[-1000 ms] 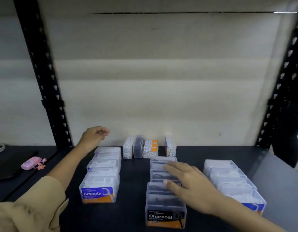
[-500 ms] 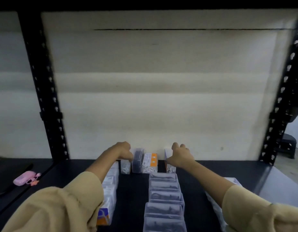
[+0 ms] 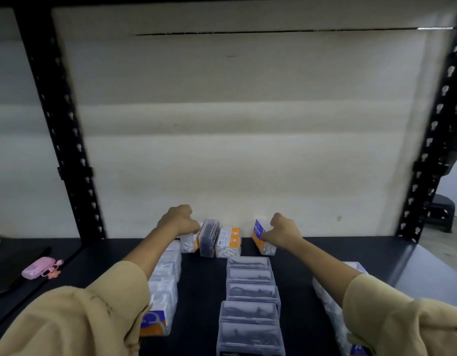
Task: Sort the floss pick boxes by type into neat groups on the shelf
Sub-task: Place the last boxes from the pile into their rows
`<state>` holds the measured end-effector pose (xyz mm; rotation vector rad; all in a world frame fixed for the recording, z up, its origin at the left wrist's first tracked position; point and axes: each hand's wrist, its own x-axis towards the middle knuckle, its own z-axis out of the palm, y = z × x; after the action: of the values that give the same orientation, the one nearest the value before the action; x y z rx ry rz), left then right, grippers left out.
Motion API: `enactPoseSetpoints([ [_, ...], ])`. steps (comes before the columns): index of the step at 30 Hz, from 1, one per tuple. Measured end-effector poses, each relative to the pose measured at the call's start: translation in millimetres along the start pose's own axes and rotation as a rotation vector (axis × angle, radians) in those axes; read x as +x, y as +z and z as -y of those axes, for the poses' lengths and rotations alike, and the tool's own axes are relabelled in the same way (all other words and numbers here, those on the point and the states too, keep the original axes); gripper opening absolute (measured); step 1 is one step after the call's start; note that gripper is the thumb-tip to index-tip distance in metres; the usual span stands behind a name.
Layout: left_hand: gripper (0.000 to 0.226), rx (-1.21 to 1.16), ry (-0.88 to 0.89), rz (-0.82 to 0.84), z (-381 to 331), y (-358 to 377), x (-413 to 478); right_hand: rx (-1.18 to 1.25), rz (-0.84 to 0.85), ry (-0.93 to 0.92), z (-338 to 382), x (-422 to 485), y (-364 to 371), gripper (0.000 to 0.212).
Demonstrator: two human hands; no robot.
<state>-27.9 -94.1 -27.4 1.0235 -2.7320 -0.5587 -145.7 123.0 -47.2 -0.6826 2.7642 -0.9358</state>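
While your left hand (image 3: 179,222) grips the white-pick box (image 3: 188,244) and your right hand (image 3: 282,233) grips the blue-labelled box (image 3: 259,236) at the back of the shelf (image 3: 204,278), you seem mid-pickup of strays. Next, carry each to its match among the sorted rows (image 3: 250,291) behind your wrists.

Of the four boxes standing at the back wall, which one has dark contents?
The dark floss pick box, second from the left: its contents look dark grey, while the other three floss pick boxes show white picks.
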Motion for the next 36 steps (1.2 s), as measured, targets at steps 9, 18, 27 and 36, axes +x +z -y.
enactPoseSetpoints([
  [9,0.043,-0.319,-0.012,-0.280,-10,-32,-20,0.124,-0.124,-0.058,-8,-7,-37,0.040],
  [18,0.030,-0.859,0.094,-0.052,-34,-23,-51,0.184,-0.162,-0.086,-16,-23,-61,0.034],
  [27,0.024,-0.670,0.051,-0.002,-48,1,-57,0.231,-0.111,-0.095,-30,-27,-57,0.031],
  [36,0.013,-1.121,-0.137,0.336,-61,15,-58,0.241,-0.050,-0.116,-41,-21,-46,0.028],
])
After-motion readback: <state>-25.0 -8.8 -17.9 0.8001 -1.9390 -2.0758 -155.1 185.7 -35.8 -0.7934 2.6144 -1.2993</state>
